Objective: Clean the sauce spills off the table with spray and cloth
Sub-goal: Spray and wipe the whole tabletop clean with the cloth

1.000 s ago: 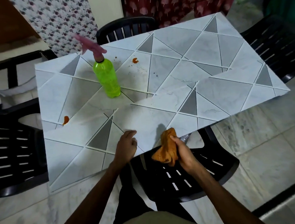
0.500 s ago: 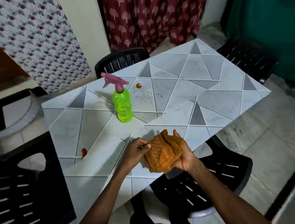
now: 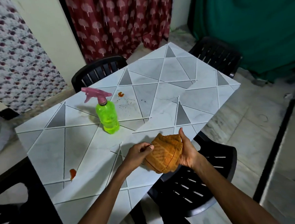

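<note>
Well, one orange cloth (image 3: pixel 165 153) is over the table's (image 3: pixel 159 101) near edge; the left hand (image 3: pixel 136 154) pinches it and the right hand (image 3: pixel 187 152) grips it. One green spray bottle (image 3: pixel 108 117) stands upright on the table, with two red sauce spots: a far spot (image 3: pixel 120 94) and a near spot (image 3: pixel 72 173).

A rectangular table (image 3: pixel 160 72) has a pale marble-look top patterned with grey triangles and thin lines. A green spray bottle (image 3: pixel 108 117) with a pink trigger head stands upright on it, left of centre. An orange-red sauce spot (image 3: pixel 120 94) lies just beyond the bottle, with dark specks (image 3: pixel 128 102) scattered beside it. A second sauce smear (image 3: pixel 72 173) sits near the left edge, well apart from the bottle.
</note>
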Motion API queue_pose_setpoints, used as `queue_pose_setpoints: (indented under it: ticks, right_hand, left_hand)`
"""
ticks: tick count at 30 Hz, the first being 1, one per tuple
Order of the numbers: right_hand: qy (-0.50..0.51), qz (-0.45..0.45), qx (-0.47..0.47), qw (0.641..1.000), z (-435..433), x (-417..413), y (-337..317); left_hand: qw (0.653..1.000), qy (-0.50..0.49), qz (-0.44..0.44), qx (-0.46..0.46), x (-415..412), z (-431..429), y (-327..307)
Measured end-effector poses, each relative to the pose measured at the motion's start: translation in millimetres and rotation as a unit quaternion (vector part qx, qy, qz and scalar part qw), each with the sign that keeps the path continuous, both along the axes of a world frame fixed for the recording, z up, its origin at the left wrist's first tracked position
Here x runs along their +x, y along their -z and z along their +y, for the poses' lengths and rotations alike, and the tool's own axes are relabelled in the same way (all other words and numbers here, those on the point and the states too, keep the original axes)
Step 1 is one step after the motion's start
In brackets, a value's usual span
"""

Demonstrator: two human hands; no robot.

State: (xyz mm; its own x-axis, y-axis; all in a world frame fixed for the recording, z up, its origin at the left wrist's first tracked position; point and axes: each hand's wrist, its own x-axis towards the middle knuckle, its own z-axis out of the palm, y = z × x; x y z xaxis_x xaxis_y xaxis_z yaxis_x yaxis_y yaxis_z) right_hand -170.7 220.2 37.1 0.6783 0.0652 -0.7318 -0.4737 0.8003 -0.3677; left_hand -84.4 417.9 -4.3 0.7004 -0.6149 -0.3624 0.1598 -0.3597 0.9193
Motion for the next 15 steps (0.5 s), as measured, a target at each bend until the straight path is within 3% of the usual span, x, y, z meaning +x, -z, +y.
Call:
queue_pose_setpoints:
  ticks: [5, 8, 15]
  right_hand:
    - [0.044, 0.0, 0.026, 0.999, -29.5, -4.4, -2.4]
    - [0.072, -0.03, -0.027, 0.997, -48.3, -10.9, -3.3]
    - [0.089, 0.054, -0.195, 0.975, -123.3, 1.5, 19.8]
  left_hand:
    - [0.999, -0.039, 0.012, 0.017, 1.6, -35.8, 0.0]
    - [0.998, -0.053, 0.029, 0.037, 2.8, -66.1, -2.6]
    - [0.996, -0.037, 0.057, 0.062, 12.2, -163.9, 12.3]
